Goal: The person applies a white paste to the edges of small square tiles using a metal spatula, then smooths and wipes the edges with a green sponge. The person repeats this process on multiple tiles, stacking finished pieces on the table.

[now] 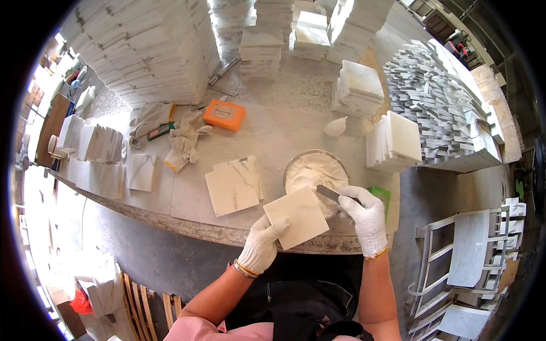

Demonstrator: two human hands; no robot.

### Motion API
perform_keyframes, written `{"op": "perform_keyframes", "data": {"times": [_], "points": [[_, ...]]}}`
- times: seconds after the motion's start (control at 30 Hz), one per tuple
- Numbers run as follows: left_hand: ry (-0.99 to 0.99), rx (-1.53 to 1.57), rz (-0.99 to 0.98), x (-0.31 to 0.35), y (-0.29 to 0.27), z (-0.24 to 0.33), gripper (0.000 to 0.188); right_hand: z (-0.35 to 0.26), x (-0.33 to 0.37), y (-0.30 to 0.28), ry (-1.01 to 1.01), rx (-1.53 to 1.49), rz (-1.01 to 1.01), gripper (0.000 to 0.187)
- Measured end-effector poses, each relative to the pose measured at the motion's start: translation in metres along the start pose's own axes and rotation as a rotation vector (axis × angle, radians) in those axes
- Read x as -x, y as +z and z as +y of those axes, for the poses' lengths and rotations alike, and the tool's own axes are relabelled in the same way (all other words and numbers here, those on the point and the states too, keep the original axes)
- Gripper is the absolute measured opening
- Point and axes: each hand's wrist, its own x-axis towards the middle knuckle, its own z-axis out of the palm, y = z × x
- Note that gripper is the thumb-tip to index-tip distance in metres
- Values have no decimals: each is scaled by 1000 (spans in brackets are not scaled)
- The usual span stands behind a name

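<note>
My left hand [263,243], in a white knit glove, grips a square white marble tile [297,218] by its lower left edge, thumb on top. In my gloved right hand [364,216] is a small putty knife [327,192], its blade close to the tile's upper right edge; whether they touch I cannot tell. Just beyond the tile stands a round metal bowl [286,171] of creamy white paste [313,170], partly covered by the tile and knife. Left of it lies a short stack of veined tiles [233,187]. A green piece [380,200] lies beside my right hand.
An orange box [224,115], spare gloves [186,139] and a white rubber bulb [335,127] rest on the stone-topped table [273,133]. Tile stacks stand right [393,142], left [101,142] and tall at the back [142,51]. Metal racks [455,261] hold slabs beyond the table's right side.
</note>
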Motion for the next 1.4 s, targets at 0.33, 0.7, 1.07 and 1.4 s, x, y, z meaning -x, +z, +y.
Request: {"op": "perform_keyframes", "data": {"times": [0.33,0.7,1.07,1.4], "points": [[13,10,-13,-1,-2,-2,56,-6,7,5,17,-67,31,22],[14,17,-25,-2,-4,-3,55,3,8,8,-80,-31,-5,20],[14,12,-8,-2,-4,-4,54,12,7,12,-322,120,76,18],[12,1,-5,-1,-3,-2,54,-1,11,11,-119,-36,55,18]]}}
